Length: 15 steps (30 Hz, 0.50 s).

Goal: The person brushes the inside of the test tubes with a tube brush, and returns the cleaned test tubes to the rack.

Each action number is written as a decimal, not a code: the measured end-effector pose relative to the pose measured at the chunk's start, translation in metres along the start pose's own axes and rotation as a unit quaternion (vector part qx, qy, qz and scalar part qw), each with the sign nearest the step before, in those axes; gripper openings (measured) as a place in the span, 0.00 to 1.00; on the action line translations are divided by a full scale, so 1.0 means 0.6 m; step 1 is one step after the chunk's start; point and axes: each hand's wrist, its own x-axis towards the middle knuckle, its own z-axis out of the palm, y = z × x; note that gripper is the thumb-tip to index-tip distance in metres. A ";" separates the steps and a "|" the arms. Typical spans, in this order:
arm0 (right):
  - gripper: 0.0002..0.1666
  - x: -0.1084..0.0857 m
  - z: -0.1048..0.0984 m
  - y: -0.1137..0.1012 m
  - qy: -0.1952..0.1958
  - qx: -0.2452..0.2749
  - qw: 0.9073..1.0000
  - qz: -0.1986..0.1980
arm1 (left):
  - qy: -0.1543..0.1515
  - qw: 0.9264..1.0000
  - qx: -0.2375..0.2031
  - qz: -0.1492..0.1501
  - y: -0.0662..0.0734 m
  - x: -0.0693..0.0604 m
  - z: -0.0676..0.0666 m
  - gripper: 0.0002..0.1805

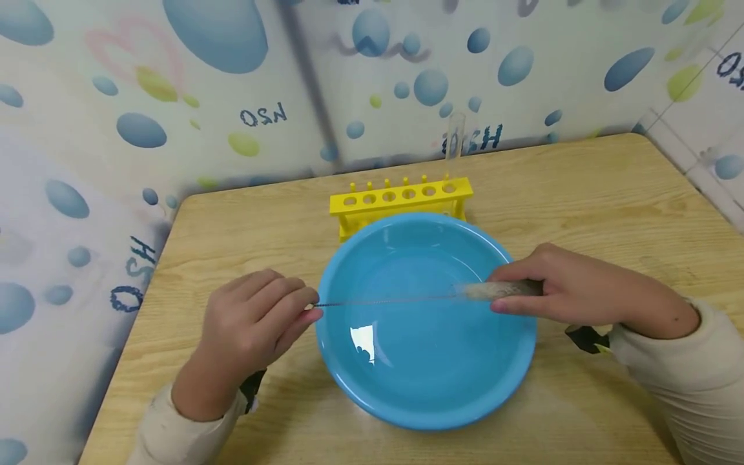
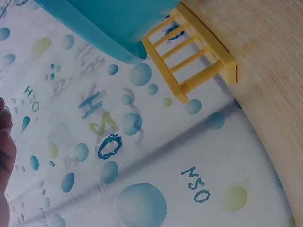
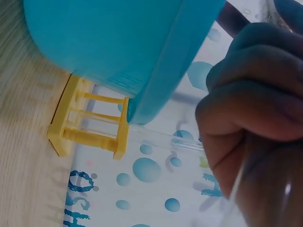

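Note:
A test tube brush (image 1: 479, 290) with pale bristles and a twisted wire handle stretches level above a blue basin (image 1: 427, 420). My left hand (image 1: 252, 316) pinches the wire end, just past the basin's left rim. At the other end, my right hand (image 1: 558, 290) holds the bristled head between thumb and fingers, over the right rim. A bright reflection shows in the basin, which appears to contain clear water. In the left wrist view only the edge of the left hand (image 2: 5, 151) appears; the right wrist view shows the curled fingers of the right hand (image 3: 258, 90).
Behind the basin stands a yellow test tube rack (image 1: 401, 197), partly hidden by the rim. A clear test tube (image 1: 456, 139) rises upright from its right end. The wooden table (image 1: 610, 213) meets a wall (image 1: 302, 71) printed with blue drops.

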 end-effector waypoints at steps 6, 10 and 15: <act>0.09 -0.004 -0.009 0.006 0.015 0.001 1.000 -0.015 | -0.001 1.000 0.007 0.029 0.000 -0.001 0.005 0.17; 0.09 -0.003 -0.009 0.008 0.019 -0.006 1.000 -0.010 | -0.014 1.000 0.004 0.020 0.002 -0.004 0.008 0.16; 0.09 -0.002 -0.008 0.006 0.020 -0.009 1.000 0.011 | -0.022 1.000 0.003 0.012 0.002 -0.006 0.011 0.17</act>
